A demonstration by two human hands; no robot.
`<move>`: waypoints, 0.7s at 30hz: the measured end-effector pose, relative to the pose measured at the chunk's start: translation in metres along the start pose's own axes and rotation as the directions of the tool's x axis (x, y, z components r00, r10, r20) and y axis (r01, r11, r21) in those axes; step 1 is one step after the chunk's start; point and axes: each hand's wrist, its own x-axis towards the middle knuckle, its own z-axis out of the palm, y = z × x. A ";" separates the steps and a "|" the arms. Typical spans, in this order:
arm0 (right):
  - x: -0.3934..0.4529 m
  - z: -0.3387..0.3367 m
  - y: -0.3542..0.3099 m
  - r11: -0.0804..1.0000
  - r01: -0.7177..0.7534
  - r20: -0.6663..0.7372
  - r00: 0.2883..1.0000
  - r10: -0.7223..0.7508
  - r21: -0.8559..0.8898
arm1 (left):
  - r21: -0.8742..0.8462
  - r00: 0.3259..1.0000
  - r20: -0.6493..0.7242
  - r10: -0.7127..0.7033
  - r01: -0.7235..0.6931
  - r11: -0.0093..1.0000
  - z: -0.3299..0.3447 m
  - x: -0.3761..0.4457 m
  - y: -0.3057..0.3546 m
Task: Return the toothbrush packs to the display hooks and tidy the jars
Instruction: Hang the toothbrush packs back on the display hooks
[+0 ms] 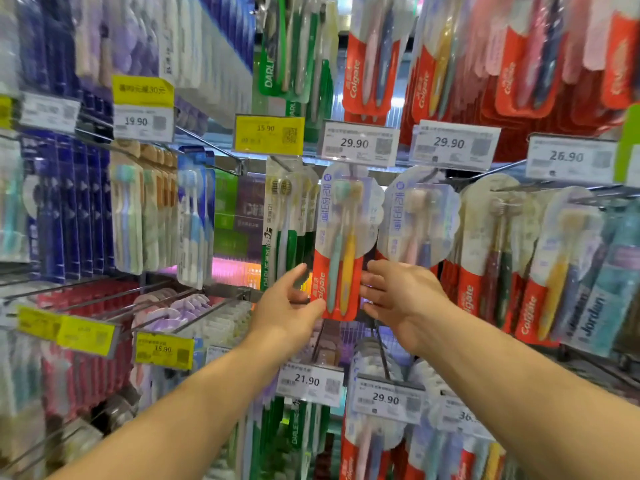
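Straight ahead, the head camera faces a shop wall crowded with hanging toothbrush packs and price tags. A person's two bare forearms reach in from the bottom of the frame toward one red-and-white Colgate pack [341,244], holding a teal brush and a yellow brush, which hangs at the centre of the view just under a 29.90 price tag [358,143]. The left hand [294,303] cups the pack's lower left edge, thumb against its front near the red base and fingers loosely curved behind it. The right hand [398,292] sits at the lower right edge with fingers spread and nearly straight, fingertips touching or just shy of the pack (motion blur makes this hard to settle). The pack's top lies at the display hook [353,171], but whether the hole is fully threaded on cannot be told. A neighbouring pink-brush pack [419,220] hangs just beside it on the right.

No jars are visible. The likely risk is that the pack, if only half seated, slides off when both hands let go; a sideways nudge from the right hand could also swing the neighbouring pack or knock it loose.
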 end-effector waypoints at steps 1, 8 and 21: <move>-0.002 -0.003 0.000 1.000 -0.018 0.009 1.000 0.018 -0.012 | 0.021 1.000 -0.021 -0.010 0.011 1.000 -0.001 -0.003 0.001; -0.025 -0.027 -0.008 0.991 -0.035 0.060 0.997 0.043 -0.133 | 0.036 0.994 -0.102 -0.026 0.030 0.999 -0.013 -0.025 0.020; -0.125 -0.121 0.026 0.718 0.273 0.098 0.956 -0.277 -0.640 | 0.476 0.993 0.067 0.097 -0.117 0.871 0.050 -0.130 0.038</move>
